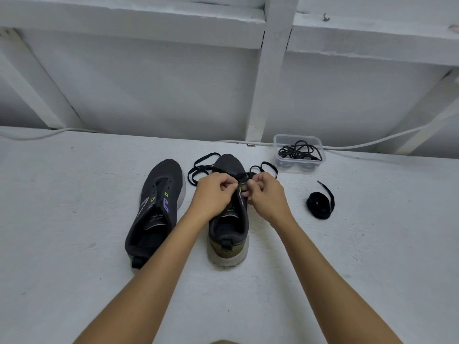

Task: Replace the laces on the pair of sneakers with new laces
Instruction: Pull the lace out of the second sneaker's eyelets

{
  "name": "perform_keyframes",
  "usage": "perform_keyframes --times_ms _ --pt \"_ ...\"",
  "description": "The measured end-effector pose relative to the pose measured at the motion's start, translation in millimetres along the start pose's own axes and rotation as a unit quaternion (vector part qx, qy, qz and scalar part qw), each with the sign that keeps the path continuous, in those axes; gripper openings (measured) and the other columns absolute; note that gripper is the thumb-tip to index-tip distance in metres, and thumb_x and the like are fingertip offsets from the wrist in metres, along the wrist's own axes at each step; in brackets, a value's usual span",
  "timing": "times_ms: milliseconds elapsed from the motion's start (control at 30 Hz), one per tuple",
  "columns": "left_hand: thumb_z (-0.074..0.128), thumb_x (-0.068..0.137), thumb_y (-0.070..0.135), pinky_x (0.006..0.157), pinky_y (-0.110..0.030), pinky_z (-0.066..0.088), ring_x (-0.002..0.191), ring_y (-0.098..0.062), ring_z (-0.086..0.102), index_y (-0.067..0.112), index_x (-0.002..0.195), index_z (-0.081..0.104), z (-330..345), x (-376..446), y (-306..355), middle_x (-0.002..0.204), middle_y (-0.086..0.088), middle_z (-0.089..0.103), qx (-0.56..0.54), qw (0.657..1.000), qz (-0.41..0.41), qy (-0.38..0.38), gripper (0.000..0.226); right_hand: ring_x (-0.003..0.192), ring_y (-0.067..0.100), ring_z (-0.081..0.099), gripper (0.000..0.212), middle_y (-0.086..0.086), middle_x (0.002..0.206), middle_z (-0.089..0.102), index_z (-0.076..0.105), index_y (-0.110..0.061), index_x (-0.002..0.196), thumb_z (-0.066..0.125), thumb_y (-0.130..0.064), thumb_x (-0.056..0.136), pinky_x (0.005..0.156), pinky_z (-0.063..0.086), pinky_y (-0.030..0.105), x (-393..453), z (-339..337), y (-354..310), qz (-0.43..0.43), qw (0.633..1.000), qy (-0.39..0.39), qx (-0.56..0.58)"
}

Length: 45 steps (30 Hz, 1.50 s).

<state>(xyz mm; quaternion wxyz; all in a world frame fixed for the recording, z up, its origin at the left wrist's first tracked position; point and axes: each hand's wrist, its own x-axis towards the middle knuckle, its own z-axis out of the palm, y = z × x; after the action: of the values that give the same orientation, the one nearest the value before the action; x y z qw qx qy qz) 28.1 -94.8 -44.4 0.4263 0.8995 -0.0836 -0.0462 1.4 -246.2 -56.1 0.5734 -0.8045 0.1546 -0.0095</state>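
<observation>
Fingers [229, 186] of the left hand [213, 194] are curled and pinched at the eyelet row of the right-hand sneaker [229, 219], while the fingers of the right hand [267, 197] are curled around the black lace [198, 170] at the same spot. The lace appears to be gripped by both hands, though exactly which part is pinched by the left cannot be told. The step is judged to be threading through the lower eyelets.

The lace is flat, soft and light; it is expected to flop and twist, so it is best taken near its stiff tip and fed through straight. Loose loops of it are spread on the desk [74, 194] on both sides of the toe. The sneaker is pliable in the upper and firm in the sole, and is steadied by the hands alone.

Just to the left, the other sneaker [156, 207] stands without a lace, its eyelets bare. To the right, well apart, a coiled black lace bundle [320, 204] lies on the desk.

Behind it, a clear plastic container [298, 140] holds a tangle of black laces [299, 151]; dark round items under them cannot be identified.
</observation>
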Motion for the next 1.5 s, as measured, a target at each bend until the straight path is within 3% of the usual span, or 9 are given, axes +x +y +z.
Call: perform_keyframes --times_ms 200,367,467,600,667,867,1067,1300,1500 --pt "0.062 0.095 0.024 0.064 -0.011 0.038 0.079 -0.003 0.058 0.018 0.095 0.069 -6.3 -19.4 -8.2 0.083 0.012 0.064 -0.026 0.990 -0.113 0.075 0.009 0.065 0.013 0.071 0.023 0.004 0.077 0.070 0.060 -0.012 0.092 0.053 -0.030 0.104 0.055 0.055 0.025 -4.6 -12.6 -11.9 0.081 0.993 0.038 0.075" --pt "0.052 0.100 0.026 0.051 -0.010 0.034 0.073 -0.001 0.053 0.019 0.102 0.062 -3.5 -24.3 -10.2 0.087 0.009 0.062 -0.034 0.981 -0.184 0.045 0.012 0.079 0.014 0.068 0.017 0.001 0.094 0.073 0.069 -0.019 0.101 0.052 -0.018 0.101 0.059 0.055 0.024 -3.6 -14.9 -19.5 0.096 0.994 -0.052 0.004" --pt "0.056 0.098 0.024 0.058 -0.015 0.049 0.072 -0.010 0.066 0.019 0.096 0.063 0.1 -27.3 -10.4 0.084 0.003 0.069 -0.065 0.978 -0.196 0.041 0.009 0.088 0.011 0.068 0.019 -0.007 0.094 0.074 0.076 -0.022 0.106 0.059 -0.024 0.096 0.072 0.054 0.024 -4.9 -17.7 -27.1 0.066 0.994 -0.076 -0.052" --pt "0.070 0.090 0.018 0.066 -0.006 0.043 0.072 -0.003 0.061 0.017 0.096 0.073 -2.3 -25.6 -13.9 0.086 0.004 0.070 -0.026 0.989 -0.086 0.121 0.006 0.109 0.004 0.063 0.040 -0.018 0.119 0.067 0.073 -0.029 0.119 0.070 -0.050 0.086 0.095 0.046 0.023 -18.3 -21.0 -34.6 0.061 0.981 -0.117 -0.142" --pt "0.076 0.086 0.019 0.079 -0.023 0.052 0.077 -0.008 0.064 0.016 0.100 0.076 -4.2 -21.4 -16.7 0.093 0.003 0.070 -0.021 0.989 -0.033 0.140 0.014 0.108 0.003 0.065 0.047 -0.020 0.116 0.069 0.070 -0.034 0.120 0.074 -0.057 0.080 0.098 0.049 0.027 -26.5 -19.7 -35.2 0.060 0.979 -0.143 -0.134" --pt "0.075 0.088 0.020 0.086 -0.035 0.050 0.096 -0.020 0.066 0.017 0.103 0.080 -9.8 -8.3 -18.7 0.102 0.001 0.073 0.062 0.990 0.025 0.124 0.016 0.097 0.007 0.065 0.044 -0.014 0.105 0.070 0.064 -0.033 0.115 0.079 -0.048 0.076 0.085 0.054 0.026 -41.1 -5.0 -31.0 0.014 0.975 -0.152 -0.161" --pt "0.059 0.096 0.024 0.078 -0.039 0.051 0.090 -0.025 0.064 0.021 0.097 0.069 -14.6 1.0 -12.1 0.090 0.002 0.071 0.190 0.979 0.051 0.060 0.011 0.097 0.010 0.064 0.046 -0.011 0.106 0.068 0.061 -0.026 0.118 0.079 -0.044 0.079 0.087 0.054 0.030 -46.1 -6.8 -32.8 0.012 0.975 -0.145 -0.165" --pt "0.066 0.093 0.032 0.091 -0.036 0.046 0.100 -0.019 0.067 0.029 0.106 0.077 -17.8 1.2 -9.2 0.099 0.006 0.076 0.201 0.977 0.045 0.061 0.017 0.104 0.009 0.064 0.059 -0.011 0.116 0.066 0.057 -0.030 0.131 0.081 -0.044 0.078 0.092 0.053 0.029 -48.6 -7.6 -33.4 0.018 0.978 -0.146 -0.147" --pt "0.045 0.101 0.029 0.081 -0.036 0.030 0.090 -0.024 0.065 0.020 0.110 0.056 -18.4 5.6 2.6 0.092 0.003 0.070 0.292 0.954 0.057 0.037 0.017 0.102 0.010 0.060 0.059 -0.010 0.116 0.064 0.055 -0.025 0.136 0.079 -0.037 0.083 0.092 0.050 0.026 -52.9 -9.1 -35.8 0.018 0.980 -0.142 -0.140"
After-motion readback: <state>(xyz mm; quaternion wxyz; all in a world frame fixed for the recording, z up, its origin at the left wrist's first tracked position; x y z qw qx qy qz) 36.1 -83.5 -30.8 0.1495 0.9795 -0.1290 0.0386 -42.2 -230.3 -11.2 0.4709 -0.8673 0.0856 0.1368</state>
